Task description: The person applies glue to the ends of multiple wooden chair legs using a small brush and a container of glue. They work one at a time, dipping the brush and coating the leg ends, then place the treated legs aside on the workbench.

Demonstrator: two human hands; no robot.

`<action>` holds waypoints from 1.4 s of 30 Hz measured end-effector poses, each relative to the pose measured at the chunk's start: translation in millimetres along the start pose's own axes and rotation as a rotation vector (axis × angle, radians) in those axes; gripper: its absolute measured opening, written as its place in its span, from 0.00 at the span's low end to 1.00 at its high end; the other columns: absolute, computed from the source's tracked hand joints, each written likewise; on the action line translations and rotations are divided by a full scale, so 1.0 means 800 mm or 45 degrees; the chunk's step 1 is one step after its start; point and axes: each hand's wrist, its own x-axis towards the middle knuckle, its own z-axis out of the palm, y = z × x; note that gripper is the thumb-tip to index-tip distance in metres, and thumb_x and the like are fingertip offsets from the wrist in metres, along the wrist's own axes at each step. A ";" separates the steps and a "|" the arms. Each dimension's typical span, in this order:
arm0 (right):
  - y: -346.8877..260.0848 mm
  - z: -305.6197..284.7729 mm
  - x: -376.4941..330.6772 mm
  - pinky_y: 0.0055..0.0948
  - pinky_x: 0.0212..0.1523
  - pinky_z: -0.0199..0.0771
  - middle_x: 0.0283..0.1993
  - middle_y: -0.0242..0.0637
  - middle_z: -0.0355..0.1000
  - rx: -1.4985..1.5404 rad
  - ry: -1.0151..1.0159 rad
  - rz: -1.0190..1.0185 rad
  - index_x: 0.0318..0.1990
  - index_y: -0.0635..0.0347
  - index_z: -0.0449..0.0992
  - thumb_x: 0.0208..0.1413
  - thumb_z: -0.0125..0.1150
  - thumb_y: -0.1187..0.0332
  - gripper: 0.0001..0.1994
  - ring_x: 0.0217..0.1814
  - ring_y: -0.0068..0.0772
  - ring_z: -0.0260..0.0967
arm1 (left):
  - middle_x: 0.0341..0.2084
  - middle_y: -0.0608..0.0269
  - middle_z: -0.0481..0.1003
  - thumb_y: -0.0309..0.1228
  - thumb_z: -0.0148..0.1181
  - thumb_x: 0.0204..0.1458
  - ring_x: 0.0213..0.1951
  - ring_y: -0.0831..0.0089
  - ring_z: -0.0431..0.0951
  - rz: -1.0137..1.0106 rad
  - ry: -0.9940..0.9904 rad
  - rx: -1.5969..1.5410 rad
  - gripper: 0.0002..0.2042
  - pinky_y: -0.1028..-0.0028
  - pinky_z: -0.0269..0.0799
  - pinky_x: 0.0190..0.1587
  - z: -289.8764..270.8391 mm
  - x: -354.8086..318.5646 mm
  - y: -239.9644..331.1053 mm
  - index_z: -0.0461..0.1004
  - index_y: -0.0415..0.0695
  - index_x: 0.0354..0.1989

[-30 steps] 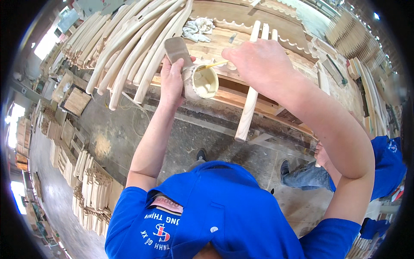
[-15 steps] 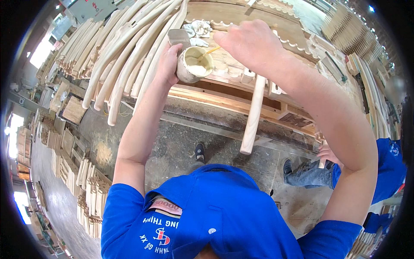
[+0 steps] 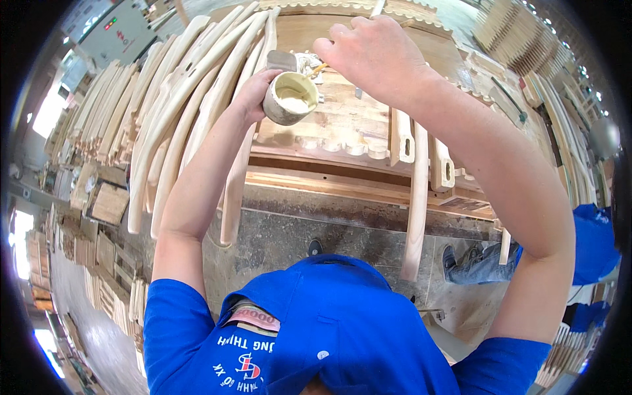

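Observation:
My left hand [image 3: 255,93] is wrapped round a stained cup [image 3: 284,112] that is tilted toward me, with cream-coloured paste inside. Just past those fingers is a flat grey blade [image 3: 282,60]; whether the hand touches it I cannot tell. Above and right of the cup, my right hand [image 3: 374,56] is closed on a thin yellow stick [image 3: 318,68]. The stick's lower end is close to the cup's far rim. A crumpled white rag [image 3: 307,63] lies behind the cup on the wooden bench [image 3: 339,118].
Long curved wooden pieces [image 3: 197,99] are piled at the left, some jutting toward me. A wooden bar [image 3: 415,210] and slotted blocks [image 3: 442,168] stick out over the bench's front edge. Another person in blue [image 3: 592,243] is at the right. Stacked wood [image 3: 520,39] stands far right.
The stick has come up out of the paste toward the cup's rim as my right hand moved slightly up and left. My view has shifted, and the bench parts appear lower.

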 end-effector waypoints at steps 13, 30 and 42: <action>-0.034 0.104 -0.058 0.45 0.43 0.72 0.35 0.51 0.74 1.169 -0.415 1.281 0.34 0.65 0.76 0.55 0.50 0.67 0.11 0.39 0.52 0.73 | 0.32 0.64 0.76 0.33 0.54 0.58 0.31 0.74 0.77 0.006 -0.054 0.267 0.10 0.72 0.76 0.33 0.008 0.249 -0.022 0.72 0.43 0.45; -0.115 0.216 -0.012 0.42 0.48 0.69 0.41 0.48 0.74 1.289 -0.485 1.583 0.41 0.62 0.74 0.55 0.56 0.65 0.11 0.47 0.49 0.71 | 0.33 0.58 0.78 0.33 0.57 0.51 0.33 0.70 0.78 0.913 0.346 1.076 0.14 0.71 0.72 0.38 -0.028 0.297 0.023 0.74 0.41 0.44; -0.171 -0.012 -0.294 0.43 0.56 0.64 0.47 0.47 0.71 0.859 -0.341 1.671 0.60 0.61 0.62 0.48 0.64 0.61 0.32 0.54 0.46 0.66 | 0.42 0.62 0.71 0.41 0.53 0.58 0.37 0.75 0.71 0.264 -0.514 0.751 0.17 0.70 0.73 0.39 0.126 0.114 -0.012 0.67 0.46 0.52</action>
